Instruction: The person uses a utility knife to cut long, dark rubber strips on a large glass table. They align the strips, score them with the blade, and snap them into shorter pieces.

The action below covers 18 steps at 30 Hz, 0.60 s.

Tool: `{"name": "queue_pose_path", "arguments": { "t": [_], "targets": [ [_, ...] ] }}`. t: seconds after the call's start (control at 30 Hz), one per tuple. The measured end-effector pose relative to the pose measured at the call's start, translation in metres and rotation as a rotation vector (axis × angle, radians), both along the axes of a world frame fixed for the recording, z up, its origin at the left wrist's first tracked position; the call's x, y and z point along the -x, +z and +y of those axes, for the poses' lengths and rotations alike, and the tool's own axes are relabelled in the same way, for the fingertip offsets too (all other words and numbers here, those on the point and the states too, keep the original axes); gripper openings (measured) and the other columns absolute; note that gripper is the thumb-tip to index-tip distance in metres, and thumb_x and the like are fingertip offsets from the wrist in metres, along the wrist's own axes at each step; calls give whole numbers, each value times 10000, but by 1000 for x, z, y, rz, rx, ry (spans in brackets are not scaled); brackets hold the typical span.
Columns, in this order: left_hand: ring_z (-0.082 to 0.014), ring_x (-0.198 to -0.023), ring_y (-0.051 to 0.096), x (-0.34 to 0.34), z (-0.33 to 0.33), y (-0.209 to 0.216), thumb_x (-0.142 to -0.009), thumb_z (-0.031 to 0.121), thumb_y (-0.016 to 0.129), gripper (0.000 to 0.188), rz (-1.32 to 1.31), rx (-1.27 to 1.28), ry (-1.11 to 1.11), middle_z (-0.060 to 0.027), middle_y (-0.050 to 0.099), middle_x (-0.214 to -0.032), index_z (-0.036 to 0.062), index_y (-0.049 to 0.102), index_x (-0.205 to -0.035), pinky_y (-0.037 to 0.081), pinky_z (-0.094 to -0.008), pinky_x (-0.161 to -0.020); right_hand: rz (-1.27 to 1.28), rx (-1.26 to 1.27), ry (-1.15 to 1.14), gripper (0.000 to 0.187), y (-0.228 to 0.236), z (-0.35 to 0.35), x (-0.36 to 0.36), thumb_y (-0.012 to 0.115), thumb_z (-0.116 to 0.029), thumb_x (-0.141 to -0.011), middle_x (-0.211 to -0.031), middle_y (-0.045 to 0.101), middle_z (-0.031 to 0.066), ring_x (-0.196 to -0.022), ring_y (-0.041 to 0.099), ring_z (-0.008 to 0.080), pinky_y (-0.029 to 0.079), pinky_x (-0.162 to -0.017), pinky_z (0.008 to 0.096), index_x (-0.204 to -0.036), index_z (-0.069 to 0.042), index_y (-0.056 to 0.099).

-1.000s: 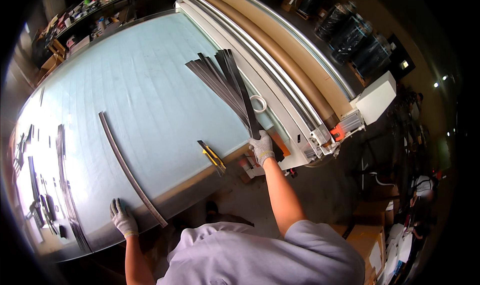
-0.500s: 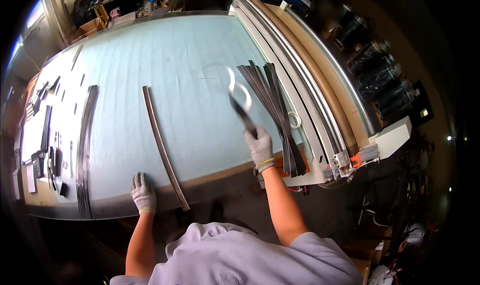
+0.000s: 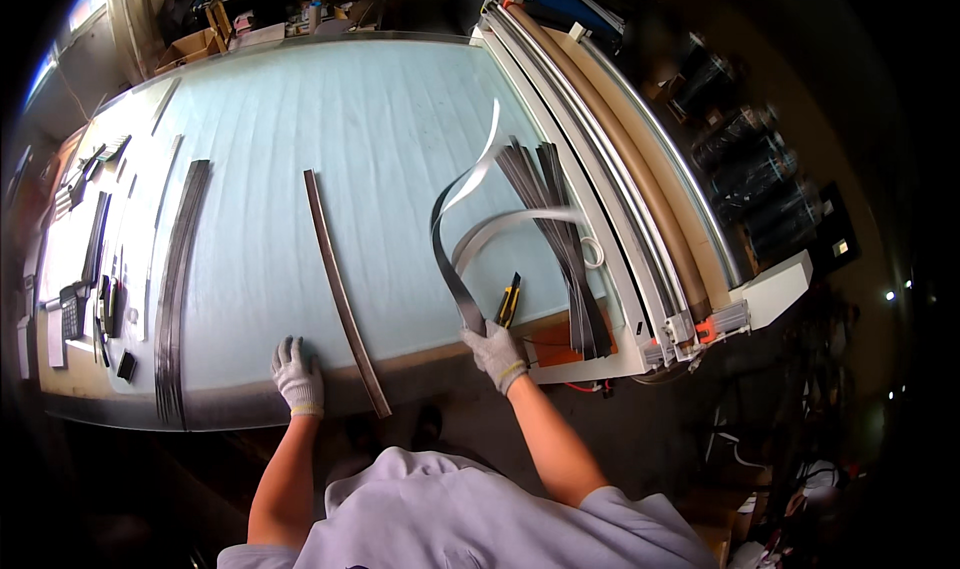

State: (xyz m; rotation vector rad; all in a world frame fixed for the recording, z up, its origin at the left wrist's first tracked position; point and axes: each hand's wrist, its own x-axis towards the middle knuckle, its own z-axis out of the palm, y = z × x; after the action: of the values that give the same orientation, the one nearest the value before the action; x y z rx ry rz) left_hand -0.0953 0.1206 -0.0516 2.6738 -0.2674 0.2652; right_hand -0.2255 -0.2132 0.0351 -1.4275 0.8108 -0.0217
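My gloved right hand (image 3: 495, 356) is closed on the near end of a thin, flexible dark strip (image 3: 440, 244). Above the table the strip curls up and away, and loose white ribbon (image 3: 478, 181) trails from it; whether the two are joined is blurred. Just right of that hand lies a yellow-and-black utility knife (image 3: 509, 302). On the table's near edge rests my gloved left hand (image 3: 297, 377), fingers outstretched and holding nothing. A narrow brown strip (image 3: 340, 294) lies between the hands, its near end jutting past the edge.
A fanned bundle of dark strips (image 3: 556, 234) lies at right beside a white ring (image 3: 593, 253). Beyond it runs a long roller machine (image 3: 610, 159). Left on the pale blue table (image 3: 250, 239) are more dark strips (image 3: 180, 289) and a calculator (image 3: 72, 312).
My right hand has moved toward me and slightly left, drawing the strip along. The strip and white ribbon now arc wider, and the knife has come into sight. My left hand stays on the edge.
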Motion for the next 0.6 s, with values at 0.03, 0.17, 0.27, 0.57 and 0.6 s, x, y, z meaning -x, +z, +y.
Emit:
{"name": "queue_pose_path", "arguments": {
  "t": [0.03, 0.17, 0.27, 0.57, 0.6],
  "targets": [
    [-382, -1257, 513, 3, -9, 9, -855, 185, 697, 403, 27, 22, 39, -156, 568, -1352, 75, 630, -1236, 403, -494, -1067, -140, 98, -10, 242, -9, 11, 10, 754, -215, -892, -774, 626, 20, -667, 545, 125, 464, -629, 304, -940, -3, 649],
    [-394, -939, 643, 8, -86, 44, -940, 243, 644, 241, 404, 429, -303, -138, 720, -1002, 64, 736, -1072, 505, -444, -884, -233, 210, 27, 201, -5, 40, 31, 782, -149, -878, -846, 626, -47, -692, 520, 25, 427, -593, 215, -999, -54, 653],
    [-253, -998, 689, 26, -144, 52, -997, 407, 617, 510, 1167, 906, -670, -134, 731, -1104, 26, 574, -1334, 510, -360, -922, -267, 211, 73, 257, 4, 51, 53, 826, -188, -851, -871, 670, -16, -767, 574, 52, 471, -691, 247, -985, -45, 659],
    [-254, -1118, 596, -3, -198, 99, -1024, 430, 568, 597, 1247, 1859, -370, -134, 622, -1266, 88, 415, -1489, 461, -393, -998, 35, 147, 447, 258, 7, 28, 137, 746, -222, -901, -813, 620, -7, -662, 539, 47, 464, -602, 236, -1092, -75, 653],
    [-223, -1068, 580, -10, -198, 118, -1002, 440, 602, 618, 1243, 1897, -331, -97, 616, -1211, 111, 418, -1492, 454, -366, -966, 50, 237, 503, 266, -4, 25, 148, 747, -224, -900, -816, 616, -4, -658, 538, 49, 468, -599, 240, -1097, -74, 650]
  ]
}}
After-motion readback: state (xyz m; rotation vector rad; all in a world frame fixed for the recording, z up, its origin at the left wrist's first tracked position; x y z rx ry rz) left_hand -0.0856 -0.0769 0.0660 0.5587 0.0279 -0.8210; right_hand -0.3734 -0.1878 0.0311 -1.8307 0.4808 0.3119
